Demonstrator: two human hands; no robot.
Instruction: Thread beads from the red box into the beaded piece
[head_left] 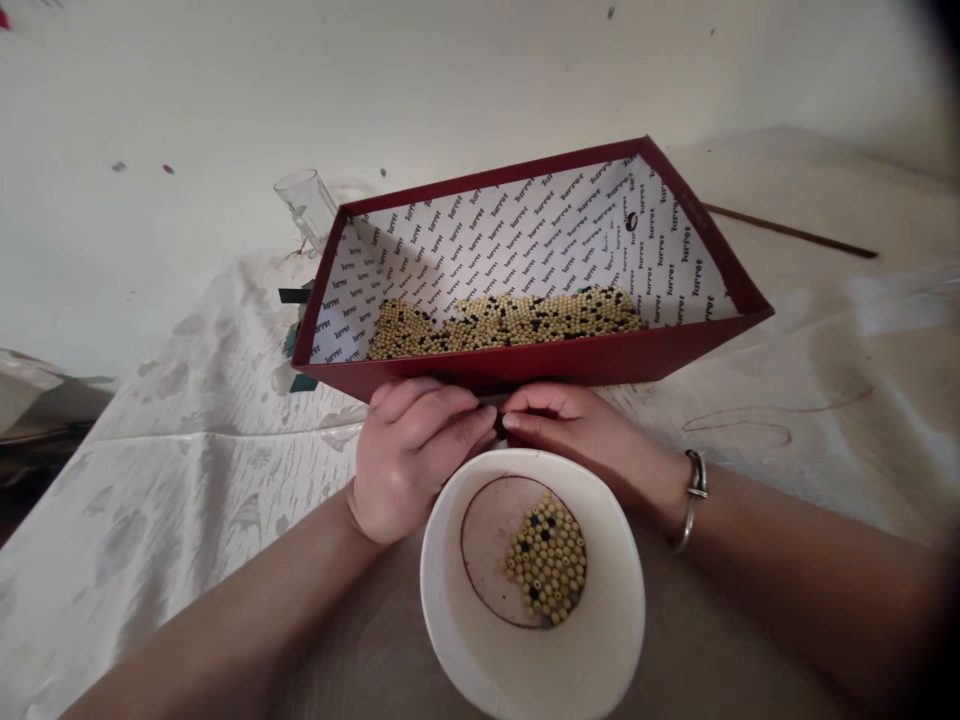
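My left hand [424, 450] and my right hand [574, 420] meet fingertip to fingertip below the front wall of a dark red box [540, 372]. Both have fingers curled in a pinch; whatever sits between them is too small and dark to make out. A metal bangle [691, 500] circles my right wrist. Inside the box, lined with white printed paper, lies a mass of yellowish beads [510, 320] mixed with black ones. Just nearer than my hands is a white tub [465, 655]. Loose yellow beads [551, 560], with a few dark ones, are gathered on its bottom.
Behind the box's left end stands a clear glass mug [307, 205], with dark green pieces [300, 383] beside the box. A thin brown stick [795, 233] and a reddish thread [750, 425] lie on the right. A pale patterned cloth [187, 470] covers the table against a wall.
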